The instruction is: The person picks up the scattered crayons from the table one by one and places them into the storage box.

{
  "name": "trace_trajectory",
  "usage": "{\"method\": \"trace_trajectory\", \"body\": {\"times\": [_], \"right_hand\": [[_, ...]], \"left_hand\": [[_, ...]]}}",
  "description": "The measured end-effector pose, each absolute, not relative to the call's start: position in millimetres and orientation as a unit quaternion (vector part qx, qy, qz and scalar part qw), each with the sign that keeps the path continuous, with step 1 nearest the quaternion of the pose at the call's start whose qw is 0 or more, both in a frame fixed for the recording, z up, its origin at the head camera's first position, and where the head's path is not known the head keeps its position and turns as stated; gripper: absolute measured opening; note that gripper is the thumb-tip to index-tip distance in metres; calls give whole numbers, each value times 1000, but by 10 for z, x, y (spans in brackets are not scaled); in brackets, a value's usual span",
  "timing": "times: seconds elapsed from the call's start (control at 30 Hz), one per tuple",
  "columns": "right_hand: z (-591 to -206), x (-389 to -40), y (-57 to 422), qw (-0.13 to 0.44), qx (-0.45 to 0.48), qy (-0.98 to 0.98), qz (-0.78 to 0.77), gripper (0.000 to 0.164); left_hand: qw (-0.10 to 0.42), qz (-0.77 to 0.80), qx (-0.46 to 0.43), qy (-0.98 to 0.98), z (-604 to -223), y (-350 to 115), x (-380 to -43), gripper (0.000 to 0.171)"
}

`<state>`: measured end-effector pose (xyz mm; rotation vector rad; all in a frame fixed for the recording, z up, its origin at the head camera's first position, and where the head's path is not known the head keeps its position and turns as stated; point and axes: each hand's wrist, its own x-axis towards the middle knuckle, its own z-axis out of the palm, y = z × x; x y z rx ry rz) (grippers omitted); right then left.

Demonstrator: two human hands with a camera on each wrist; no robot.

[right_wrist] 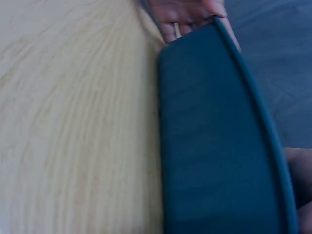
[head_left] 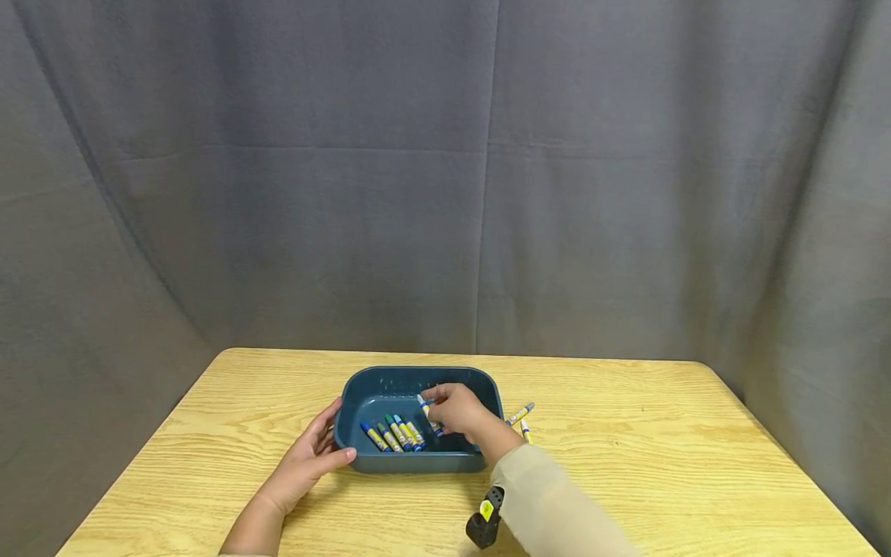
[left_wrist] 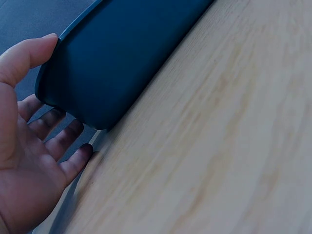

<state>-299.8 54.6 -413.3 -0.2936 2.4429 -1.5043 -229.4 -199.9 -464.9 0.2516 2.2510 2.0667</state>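
Observation:
A dark teal plastic bin [head_left: 418, 463] sits on the wooden table, and several crayons [head_left: 392, 435] in yellow wrappers lie side by side in its left part. My left hand [head_left: 302, 462] holds the bin's left end. In the left wrist view its thumb [left_wrist: 36, 54] presses the rim while the other fingers lie along the outer wall. Reaching over the front rim, my right hand [head_left: 455, 410] pinches a pale-tipped crayon [head_left: 425, 405] inside the bin, tilted with its tip up. In the right wrist view the bin's wall [right_wrist: 214, 136] hides most of that hand.
Just right of the bin, a blue-tipped crayon [head_left: 520, 414] and a white-tipped crayon [head_left: 526, 432] lie on the table [head_left: 626, 456], partly covered by the bin and right arm. A black wrist camera [head_left: 485, 520] hangs below the right sleeve. Grey curtains [head_left: 348, 193] stand behind.

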Motion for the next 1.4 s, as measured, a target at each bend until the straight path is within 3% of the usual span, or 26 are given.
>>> {"method": "trace_trajectory", "body": {"times": [0.87, 1.4], "right_hand": [[-4269, -2964, 414, 124, -154, 894, -402, 38], [-4106, -2981, 563, 126, -105, 888, -429, 36]], "left_hand": [[39, 670, 75, 737, -4634, -2001, -2287, 89], [35, 670, 80, 737, -4655, -2001, -2300, 88]]}}
